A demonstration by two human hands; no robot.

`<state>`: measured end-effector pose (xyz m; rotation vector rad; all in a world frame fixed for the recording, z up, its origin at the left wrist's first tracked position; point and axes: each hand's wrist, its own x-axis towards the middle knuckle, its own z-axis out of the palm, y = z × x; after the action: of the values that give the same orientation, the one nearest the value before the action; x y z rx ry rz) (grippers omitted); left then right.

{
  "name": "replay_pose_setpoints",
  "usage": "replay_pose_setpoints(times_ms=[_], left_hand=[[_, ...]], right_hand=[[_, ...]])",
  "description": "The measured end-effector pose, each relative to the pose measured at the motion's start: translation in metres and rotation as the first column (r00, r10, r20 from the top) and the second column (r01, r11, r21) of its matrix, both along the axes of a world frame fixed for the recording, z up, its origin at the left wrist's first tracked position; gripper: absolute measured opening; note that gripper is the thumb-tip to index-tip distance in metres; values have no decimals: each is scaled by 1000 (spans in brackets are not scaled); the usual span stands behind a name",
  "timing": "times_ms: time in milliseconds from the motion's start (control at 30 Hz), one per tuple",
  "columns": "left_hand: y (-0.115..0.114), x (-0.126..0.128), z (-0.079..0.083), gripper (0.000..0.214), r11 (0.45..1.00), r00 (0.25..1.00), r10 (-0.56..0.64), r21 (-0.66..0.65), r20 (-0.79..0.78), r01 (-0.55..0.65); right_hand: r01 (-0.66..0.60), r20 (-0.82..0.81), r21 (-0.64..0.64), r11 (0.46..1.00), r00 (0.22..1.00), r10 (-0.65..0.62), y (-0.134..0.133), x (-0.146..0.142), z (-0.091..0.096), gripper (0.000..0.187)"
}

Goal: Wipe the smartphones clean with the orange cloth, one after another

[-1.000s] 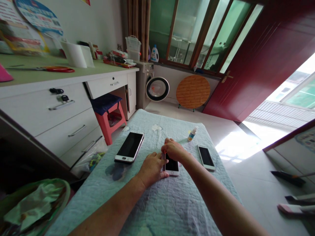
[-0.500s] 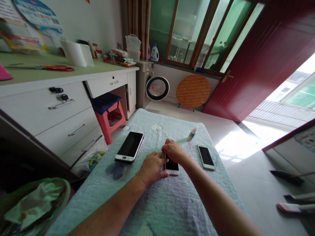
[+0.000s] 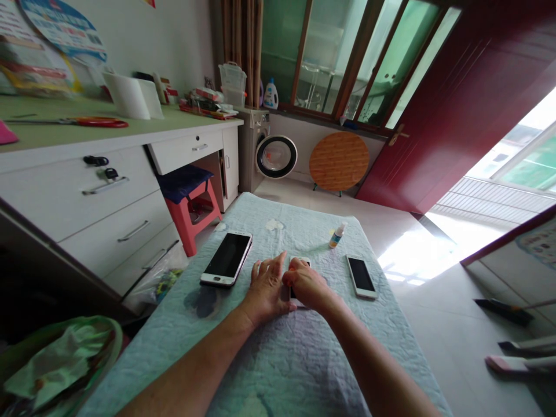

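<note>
At far left from where I stand, a green-rimmed bin (image 3: 116, 343) holds crumpled paper below a desk (image 3: 143, 132), its top carrying red-handled scissors (image 3: 102, 122) and a white paper roll (image 3: 124, 97). Beside its drawers stands a pink stool (image 3: 186, 226) draped in dark blue cloth. Next comes a table under a pale blue quilted cover (image 3: 321, 365), where a large white phone (image 3: 227, 259) lies face up, dark-screened and slightly askew. To its right, the person's left hand (image 3: 268, 288) rests with fingers loosely outstretched, thumb by the near edge of a second phone (image 3: 294, 293). That phone lies near the middle of the cover, between the two hands and mostly hidden. Over it bends the right hand (image 3: 309, 285), fingers curled inward; whether they pinch anything, I cannot tell. Beyond, an upright spray bottle (image 3: 337, 236) casts a faint shadow, while a third, smaller phone (image 3: 361, 277) lies face up near the cover's right side. A dark red door (image 3: 434, 116) slants across the upper right, sunlight falling on the floor (image 3: 428, 313) nearby.
</note>
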<state>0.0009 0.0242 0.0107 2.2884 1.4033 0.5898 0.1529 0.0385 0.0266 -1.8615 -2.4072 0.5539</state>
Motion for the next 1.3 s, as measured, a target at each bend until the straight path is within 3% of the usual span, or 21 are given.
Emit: replay_pose_setpoints(times_ms=[167, 267, 533, 700, 967, 1100, 1300], left_hand=[[5, -1, -11, 105, 996, 996, -84, -11, 10, 84], [8, -3, -14, 82, 989, 989, -145, -4, -24, 145], [13, -8, -5, 65, 970, 967, -242, -9, -81, 242], [10, -6, -4, 66, 970, 966, -241, 14, -98, 243], [2, 1, -5, 69, 982, 976, -183, 26, -117, 187], [3, 0, -6, 70, 979, 976, -199, 37, -87, 203], [3, 0, -7, 61, 973, 975, -218, 71, -50, 221]], right_hand=[[-236, 12, 109, 966, 972, 236, -19, 0, 5, 8], [-254, -100, 133, 958, 958, 267, -28, 3, 1, 10], [-139, -324, 43, 989, 935, 145, -41, 15, 3, 19], [-34, -270, 165, 986, 960, 79, -30, 21, -8, 18], [245, -187, 295, 924, 963, -196, -4, 37, -19, 24], [215, -177, 273, 938, 969, -171, -11, 38, -17, 25], [34, -212, 255, 966, 977, 22, -30, 29, -16, 19]])
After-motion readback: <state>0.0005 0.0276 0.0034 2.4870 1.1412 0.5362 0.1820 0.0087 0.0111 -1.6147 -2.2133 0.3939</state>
